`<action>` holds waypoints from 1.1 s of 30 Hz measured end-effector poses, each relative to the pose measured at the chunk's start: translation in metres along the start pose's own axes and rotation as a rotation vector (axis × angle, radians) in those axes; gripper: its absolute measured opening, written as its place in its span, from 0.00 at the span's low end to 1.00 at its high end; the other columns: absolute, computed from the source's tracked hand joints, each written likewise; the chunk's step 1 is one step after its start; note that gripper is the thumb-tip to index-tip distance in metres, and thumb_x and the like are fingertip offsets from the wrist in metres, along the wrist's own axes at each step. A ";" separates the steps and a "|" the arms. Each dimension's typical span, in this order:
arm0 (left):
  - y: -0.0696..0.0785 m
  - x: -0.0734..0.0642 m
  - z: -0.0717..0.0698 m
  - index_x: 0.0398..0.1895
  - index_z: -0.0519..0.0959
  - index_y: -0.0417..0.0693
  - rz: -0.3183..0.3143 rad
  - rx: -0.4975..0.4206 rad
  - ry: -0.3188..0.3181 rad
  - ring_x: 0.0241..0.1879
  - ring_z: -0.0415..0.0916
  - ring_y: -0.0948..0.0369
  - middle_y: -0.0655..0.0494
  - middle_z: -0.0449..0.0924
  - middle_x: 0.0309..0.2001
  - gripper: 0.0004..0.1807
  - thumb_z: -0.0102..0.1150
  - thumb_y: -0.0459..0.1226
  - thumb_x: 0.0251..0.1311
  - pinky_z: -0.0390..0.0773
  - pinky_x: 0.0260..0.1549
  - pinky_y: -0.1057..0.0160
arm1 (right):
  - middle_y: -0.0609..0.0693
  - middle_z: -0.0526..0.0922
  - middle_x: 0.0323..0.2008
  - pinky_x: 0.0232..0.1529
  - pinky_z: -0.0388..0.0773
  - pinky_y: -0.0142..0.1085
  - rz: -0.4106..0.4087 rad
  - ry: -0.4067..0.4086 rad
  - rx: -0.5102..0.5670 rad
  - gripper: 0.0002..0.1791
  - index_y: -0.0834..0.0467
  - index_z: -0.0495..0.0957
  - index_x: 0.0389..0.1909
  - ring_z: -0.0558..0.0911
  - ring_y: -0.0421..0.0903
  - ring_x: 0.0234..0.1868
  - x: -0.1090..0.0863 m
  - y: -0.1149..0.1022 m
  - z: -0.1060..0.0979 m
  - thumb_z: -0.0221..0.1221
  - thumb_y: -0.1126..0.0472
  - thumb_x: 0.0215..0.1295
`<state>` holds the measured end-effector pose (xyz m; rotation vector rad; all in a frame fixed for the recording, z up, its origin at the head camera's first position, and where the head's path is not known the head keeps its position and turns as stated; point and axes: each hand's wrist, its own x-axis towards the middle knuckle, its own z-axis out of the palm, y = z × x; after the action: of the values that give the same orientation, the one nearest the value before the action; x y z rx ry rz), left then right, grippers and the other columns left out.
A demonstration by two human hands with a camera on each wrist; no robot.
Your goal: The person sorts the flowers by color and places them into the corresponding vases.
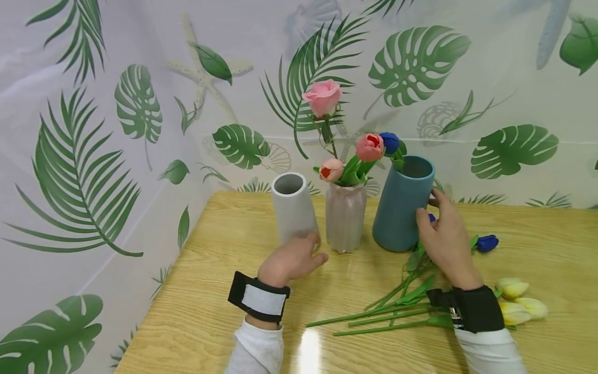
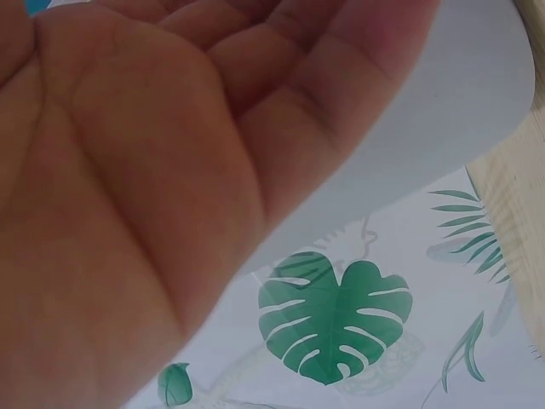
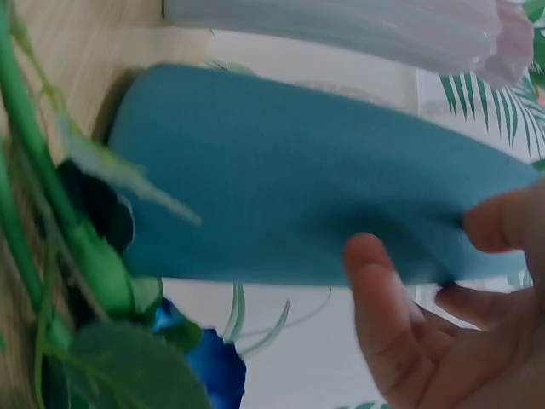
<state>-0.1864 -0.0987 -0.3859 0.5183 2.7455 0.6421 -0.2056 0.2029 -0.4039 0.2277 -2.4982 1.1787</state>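
Observation:
A teal vase stands at the right of the row, with a blue flower by its rim. My right hand touches the vase's right side, thumb in front and fingers toward the back; the right wrist view shows its fingertips at the teal wall. On the left stands a white vase. The left hand lies against its lower front with loosely bent fingers, holding nothing. Between them is a pale pink ribbed vase bearing a pink rose and pink tulips.
Green flower stems lie on the wooden table before the teal vase. Yellow tulips and a blue bud lie at the right. A leaf-patterned backdrop rises behind and left of the table.

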 end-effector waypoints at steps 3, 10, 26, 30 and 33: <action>0.000 0.000 0.000 0.62 0.72 0.40 -0.004 0.000 -0.006 0.50 0.79 0.53 0.42 0.80 0.56 0.24 0.53 0.46 0.72 0.78 0.49 0.53 | 0.73 0.68 0.62 0.34 0.71 0.46 0.034 -0.104 -0.047 0.32 0.64 0.50 0.77 0.78 0.59 0.37 -0.002 0.003 -0.006 0.41 0.53 0.80; -0.001 -0.001 -0.001 0.64 0.71 0.39 -0.015 0.005 -0.020 0.50 0.79 0.53 0.43 0.79 0.56 0.25 0.52 0.46 0.72 0.78 0.49 0.53 | 0.70 0.80 0.47 0.29 0.73 0.43 0.126 -0.458 -0.220 0.37 0.73 0.46 0.75 0.82 0.55 0.32 -0.003 0.009 -0.015 0.47 0.54 0.78; 0.001 0.001 0.001 0.64 0.71 0.38 0.002 0.024 -0.030 0.50 0.79 0.53 0.42 0.79 0.56 0.25 0.53 0.46 0.72 0.79 0.48 0.54 | 0.48 0.84 0.36 0.29 0.73 0.37 0.040 -0.899 -0.184 0.10 0.63 0.83 0.45 0.78 0.41 0.27 -0.015 0.014 0.004 0.60 0.62 0.68; 0.002 0.001 0.002 0.63 0.72 0.38 0.004 0.023 -0.028 0.49 0.80 0.53 0.42 0.80 0.56 0.25 0.53 0.46 0.72 0.79 0.47 0.54 | 0.45 0.80 0.28 0.27 0.68 0.37 0.022 -0.881 -0.225 0.04 0.57 0.84 0.36 0.72 0.41 0.24 -0.020 0.011 0.010 0.62 0.62 0.66; 0.002 0.001 0.003 0.63 0.72 0.38 0.010 0.028 -0.024 0.49 0.80 0.53 0.42 0.80 0.56 0.25 0.53 0.46 0.72 0.79 0.47 0.54 | 0.44 0.79 0.26 0.26 0.67 0.37 0.027 -0.873 -0.245 0.03 0.56 0.83 0.34 0.71 0.42 0.23 -0.022 0.008 0.011 0.62 0.62 0.66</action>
<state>-0.1857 -0.0950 -0.3876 0.5426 2.7345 0.5963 -0.1908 0.1992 -0.4250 0.7814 -3.3549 0.8691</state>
